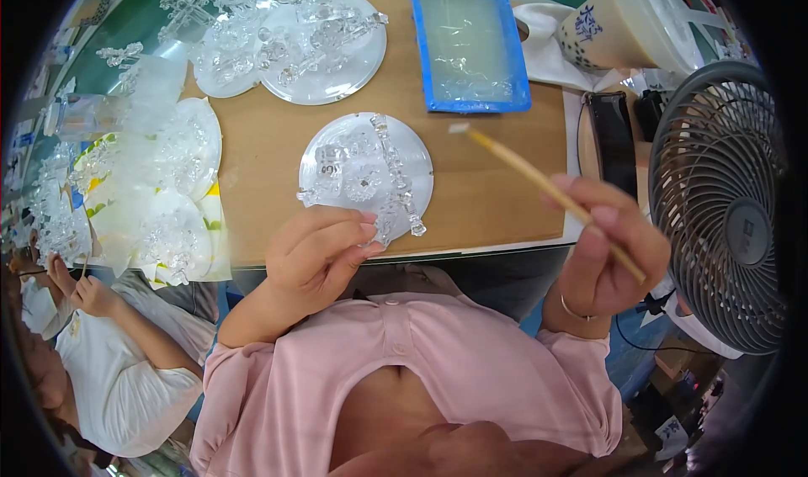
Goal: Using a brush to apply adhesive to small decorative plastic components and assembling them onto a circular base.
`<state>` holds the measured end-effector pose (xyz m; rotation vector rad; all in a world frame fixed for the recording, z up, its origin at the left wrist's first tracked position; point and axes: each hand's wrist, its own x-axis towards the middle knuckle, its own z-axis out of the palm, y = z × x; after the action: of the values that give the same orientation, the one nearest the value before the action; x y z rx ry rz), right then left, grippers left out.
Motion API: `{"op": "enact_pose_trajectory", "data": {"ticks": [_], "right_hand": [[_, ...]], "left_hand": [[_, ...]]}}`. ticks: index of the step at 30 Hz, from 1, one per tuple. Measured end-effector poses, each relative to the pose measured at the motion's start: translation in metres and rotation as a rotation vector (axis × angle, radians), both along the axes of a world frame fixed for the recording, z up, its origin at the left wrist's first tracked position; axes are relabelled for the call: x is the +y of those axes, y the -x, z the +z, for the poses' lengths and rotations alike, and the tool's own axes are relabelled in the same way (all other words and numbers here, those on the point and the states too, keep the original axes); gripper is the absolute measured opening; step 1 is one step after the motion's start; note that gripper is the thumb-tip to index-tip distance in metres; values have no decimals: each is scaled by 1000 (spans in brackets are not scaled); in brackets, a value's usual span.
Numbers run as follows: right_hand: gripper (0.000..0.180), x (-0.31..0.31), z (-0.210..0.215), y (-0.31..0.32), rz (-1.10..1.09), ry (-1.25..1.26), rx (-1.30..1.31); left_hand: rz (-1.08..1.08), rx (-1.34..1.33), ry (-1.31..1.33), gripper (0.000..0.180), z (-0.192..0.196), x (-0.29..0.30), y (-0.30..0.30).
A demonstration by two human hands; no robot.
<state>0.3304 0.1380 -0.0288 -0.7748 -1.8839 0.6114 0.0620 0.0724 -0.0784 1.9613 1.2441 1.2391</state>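
My right hand (610, 246) grips a thin paintbrush (539, 177) by its wooden handle; its white tip points up and left, above the cardboard. My left hand (324, 254) is closed in a pinch at the near edge of a round white plate (412, 140). A small clear plastic piece (385, 227) shows at its fingertips. On that plate lie a long beaded clear piece (394, 161), a flower-shaped clear piece (364, 184) and a squarish one (329, 167). Beyond the brush tip lies a blue-rimmed tray (421, 65) with a pale, glossy filling.
More plates (358, 82) loaded with clear ornaments stand at the back and left. A clear cross (189, 7) stands at far left. A lidded cup (619, 23) and a black fan (715, 208) flank the right side. Another person's hand (88, 292) is at lower left.
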Motion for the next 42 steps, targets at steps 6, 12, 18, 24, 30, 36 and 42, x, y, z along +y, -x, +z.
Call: {"op": "enact_pose_trajectory", "data": {"ticks": [6, 12, 18, 24, 30, 36, 42], "right_hand": [[16, -4, -18, 7, 151, 125, -89], [15, -1, -25, 8, 226, 221, -32], [13, 10, -30, 15, 151, 105, -62], [11, 5, -29, 13, 181, 194, -32], [13, -11, -25, 10, 169, 176, -107], [12, -20, -26, 17, 154, 153, -115], [9, -32, -20, 14, 166, 134, -161]], "left_hand": [[12, 12, -27, 27, -3, -4, -2], [16, 37, -23, 26, -3, -6, 0], [23, 35, -34, 26, -2, -4, -3], [26, 27, -52, 25, -1, -2, -8], [51, 22, -24, 26, 0, -4, -9], [27, 5, -49, 25, -1, -2, -11], [64, 25, -49, 24, 1, -3, -17]]}}
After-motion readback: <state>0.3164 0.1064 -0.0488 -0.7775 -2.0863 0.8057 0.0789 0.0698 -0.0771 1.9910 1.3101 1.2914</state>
